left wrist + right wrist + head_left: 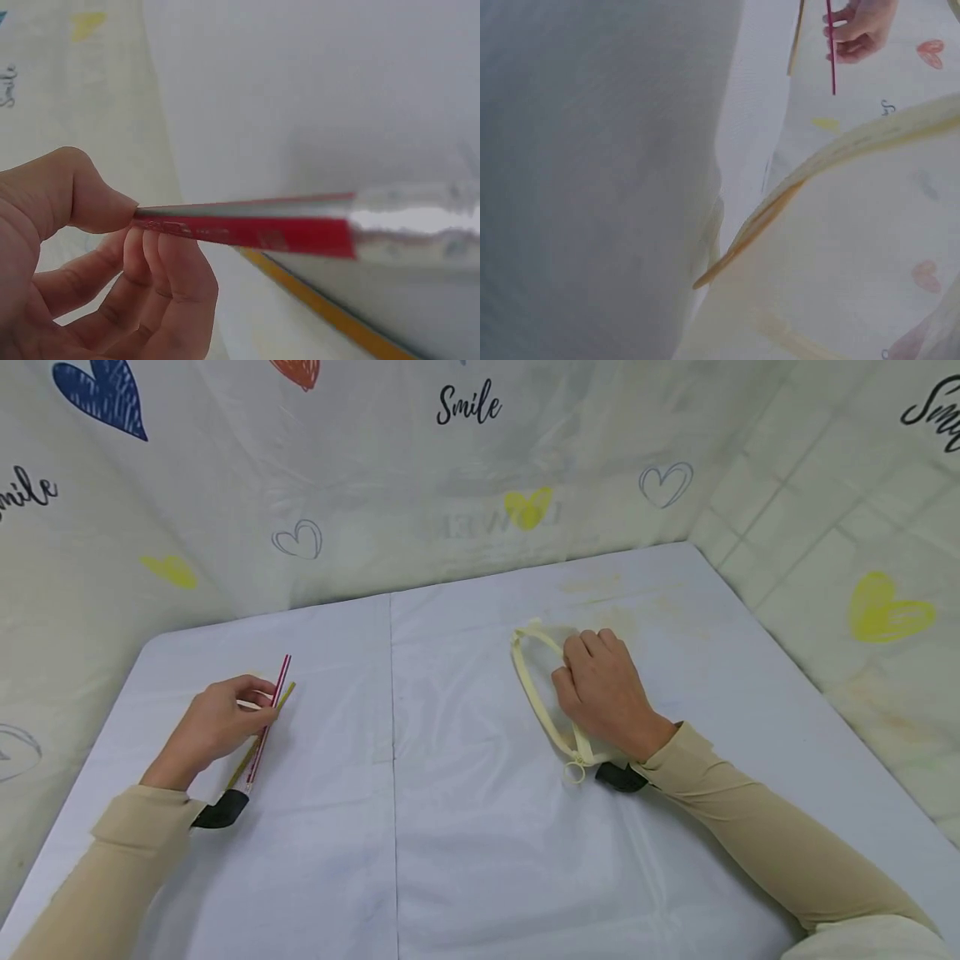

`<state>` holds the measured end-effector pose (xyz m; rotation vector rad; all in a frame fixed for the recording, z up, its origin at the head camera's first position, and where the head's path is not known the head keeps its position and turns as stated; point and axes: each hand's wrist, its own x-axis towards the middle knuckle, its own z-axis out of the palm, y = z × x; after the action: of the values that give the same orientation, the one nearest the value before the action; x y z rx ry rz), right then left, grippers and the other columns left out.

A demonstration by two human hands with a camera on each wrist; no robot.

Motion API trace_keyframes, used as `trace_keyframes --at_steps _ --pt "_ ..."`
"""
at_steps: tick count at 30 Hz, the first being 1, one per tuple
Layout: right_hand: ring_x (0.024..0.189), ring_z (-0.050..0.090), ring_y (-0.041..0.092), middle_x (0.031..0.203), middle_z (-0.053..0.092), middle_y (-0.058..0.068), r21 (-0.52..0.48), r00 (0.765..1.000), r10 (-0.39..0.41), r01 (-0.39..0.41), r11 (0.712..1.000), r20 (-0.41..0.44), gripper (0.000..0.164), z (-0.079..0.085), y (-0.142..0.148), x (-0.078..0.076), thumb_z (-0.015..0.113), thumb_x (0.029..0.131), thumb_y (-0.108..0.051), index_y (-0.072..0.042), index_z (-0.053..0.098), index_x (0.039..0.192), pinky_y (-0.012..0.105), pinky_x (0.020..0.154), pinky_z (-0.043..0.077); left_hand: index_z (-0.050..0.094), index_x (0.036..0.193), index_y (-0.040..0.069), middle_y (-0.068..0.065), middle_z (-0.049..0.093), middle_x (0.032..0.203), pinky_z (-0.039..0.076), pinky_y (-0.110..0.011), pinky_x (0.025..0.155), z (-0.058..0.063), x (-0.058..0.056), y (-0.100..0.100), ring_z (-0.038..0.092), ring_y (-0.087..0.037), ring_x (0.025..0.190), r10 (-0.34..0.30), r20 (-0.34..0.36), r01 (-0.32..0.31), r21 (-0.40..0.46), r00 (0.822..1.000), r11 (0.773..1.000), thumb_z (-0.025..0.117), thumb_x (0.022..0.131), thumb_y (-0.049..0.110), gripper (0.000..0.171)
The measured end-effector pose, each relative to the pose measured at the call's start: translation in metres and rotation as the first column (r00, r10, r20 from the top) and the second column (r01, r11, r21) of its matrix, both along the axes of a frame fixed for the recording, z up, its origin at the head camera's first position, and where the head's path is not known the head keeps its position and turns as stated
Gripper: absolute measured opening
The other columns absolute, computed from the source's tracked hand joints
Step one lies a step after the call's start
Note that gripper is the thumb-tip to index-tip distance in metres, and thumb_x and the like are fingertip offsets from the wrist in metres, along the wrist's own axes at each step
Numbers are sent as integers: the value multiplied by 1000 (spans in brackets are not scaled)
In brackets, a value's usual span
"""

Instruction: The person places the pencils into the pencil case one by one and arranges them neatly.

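Note:
My left hand (pixel 225 718) pinches a red-and-white striped pencil (pixel 281 687) between thumb and fingertips, over the left side of the table. In the left wrist view, the pencil (pixel 270 231) has a silvery near end. A yellow pencil (pixel 240 767) slants behind it, passing below the hand. On the right side, my right hand (pixel 603 689) grips the edge of a clear zip pouch with cream trim (pixel 529 689). The pouch's round zipper ring (pixel 574 772) hangs at its near corner. In the right wrist view, a thin orange strip (pixel 751 232) runs along the cream trim (pixel 877 135).
A white cloth with a lengthwise seam (pixel 393 710) covers the table (pixel 465 843). Pale sheeting printed with hearts and "Smile" (pixel 468 403) rises behind the table and along its sides. Small black wrist mounts (pixel 222 810) sit under both sleeves.

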<state>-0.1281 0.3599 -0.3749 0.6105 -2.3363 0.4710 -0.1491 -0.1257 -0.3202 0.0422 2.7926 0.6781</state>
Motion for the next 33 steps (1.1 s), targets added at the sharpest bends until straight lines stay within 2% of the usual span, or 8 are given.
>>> trace_keyframes --at_steps 8,10,13,16,19,27,33 --pt "62 23 23 64 32 8 -4 1000 -13 13 1000 18 24 -2 3 0 36 93 -6 -5 39 70 31 62 21 54 139 1 -22 62 128 55 -22 76 1 1 24 66 -36 112 -26 21 24 84 999 996 61 98 21 46" --pt "62 24 23 63 32 8 -7 1000 -13 13 1000 19 23 -3 3 -1 36 93 -6 -6 39 70 32 62 21 54 139 1 -20 62 127 58 -21 76 0 1 28 67 -31 109 -32 28 29 124 999 992 61 98 19 45" --pt "61 24 23 63 32 8 -9 1000 -10 11 1000 19 23 -3 4 -1 36 92 -6 -6 39 69 32 62 21 53 139 0 -16 60 124 60 -19 77 -3 -1 35 67 -15 101 -36 52 25 195 998 980 60 99 17 44" --pt "61 24 23 63 32 8 -7 1000 -6 6 1000 19 24 -2 3 -1 36 92 -6 -6 39 69 32 62 21 51 139 -2 -14 58 122 62 -18 79 -7 -2 41 65 -2 91 -36 81 12 279 996 960 59 98 13 45" --pt "61 24 22 63 32 8 -7 1000 -3 3 1000 12 24 -2 2 -2 35 92 -6 -6 38 68 32 62 21 50 138 -4 -11 57 118 63 -19 81 -11 -2 48 65 2 87 -40 106 1 348 993 938 57 96 9 44" --pt "61 24 23 63 31 8 -12 1000 0 0 1000 0 24 -3 2 -2 36 92 -5 -6 37 68 32 62 21 47 135 -6 -9 52 112 66 -25 83 -21 -6 75 68 -5 83 -31 158 -51 489 987 871 58 96 5 42" --pt "62 23 22 64 30 8 -7 1000 -3 3 1000 10 26 -3 3 -1 36 94 -6 -6 37 68 33 63 20 47 134 -4 -8 52 114 66 -27 85 -26 -6 97 68 -8 83 -5 170 -91 551 985 829 55 96 8 41"
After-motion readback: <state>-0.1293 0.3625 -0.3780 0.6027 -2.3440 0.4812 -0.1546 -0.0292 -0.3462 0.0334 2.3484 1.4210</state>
